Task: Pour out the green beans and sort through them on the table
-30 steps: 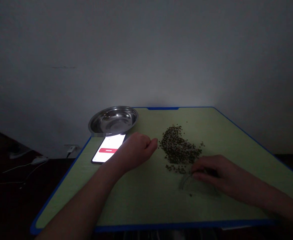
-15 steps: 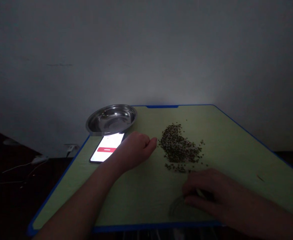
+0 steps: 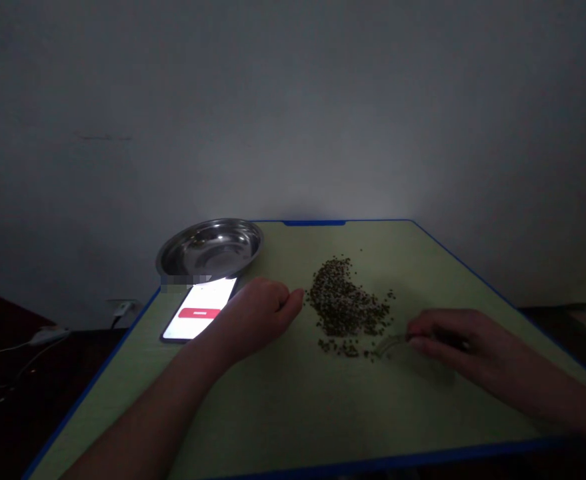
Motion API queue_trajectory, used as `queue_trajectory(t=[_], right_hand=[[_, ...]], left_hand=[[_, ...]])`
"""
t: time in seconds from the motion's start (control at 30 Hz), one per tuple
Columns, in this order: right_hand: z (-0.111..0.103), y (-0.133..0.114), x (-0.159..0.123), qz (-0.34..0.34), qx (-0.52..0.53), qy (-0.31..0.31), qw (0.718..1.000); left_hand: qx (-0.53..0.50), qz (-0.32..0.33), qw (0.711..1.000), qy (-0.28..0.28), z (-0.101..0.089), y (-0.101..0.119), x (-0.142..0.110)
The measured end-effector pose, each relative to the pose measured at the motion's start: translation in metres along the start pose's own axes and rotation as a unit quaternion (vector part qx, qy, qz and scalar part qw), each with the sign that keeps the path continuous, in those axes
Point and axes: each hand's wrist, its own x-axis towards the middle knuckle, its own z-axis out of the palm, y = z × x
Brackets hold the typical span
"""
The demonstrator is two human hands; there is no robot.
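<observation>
A pile of small dark green beans [image 3: 345, 305] lies on a light green table [image 3: 297, 400] with a blue rim. My left hand [image 3: 260, 313] rests on the table just left of the pile, its fingers curled into a loose fist. My right hand [image 3: 453, 340] lies to the right of the pile, fingers closed round a small clear spoon-like scoop [image 3: 390, 345] whose tip touches the pile's near right edge. The light is dim and the scoop is faint.
An empty steel bowl [image 3: 210, 248] stands at the table's far left corner. A lit phone [image 3: 197, 308] with a red bar on its screen lies in front of it. Cables and a plug lie on the dark floor [image 3: 33, 337] at the left. A pale wall stands behind.
My right hand drew the scoop back toward the near edge, then brought it forward again to the pile's right edge. My left hand stayed in place. The view shifted slightly.
</observation>
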Motion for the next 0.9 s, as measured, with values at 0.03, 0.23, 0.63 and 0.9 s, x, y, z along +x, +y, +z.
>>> queue_trajectory(t=[0.03,0.23,0.63,0.9], right_hand=[[0.006,-0.009,0.002,-0.024,-0.003,-0.018,1.0],[0.037,-0.049,0.032,-0.149,-0.088,-0.033,0.984],[0.021,-0.02,0.098,-0.133,-0.226,0.081,0.962],[-0.002,0.001,0.124,-0.106,-0.179,0.106,0.972]], left_hand=[[0.0,-0.003,1.0,0.0,0.0,0.0,0.0],[0.003,-0.019,1.0,0.019,0.001,-0.002,0.001],[0.001,-0.019,1.0,0.024,0.006,-0.008,0.002],[-0.005,-0.038,0.999,0.018,0.005,-0.008,0.0]])
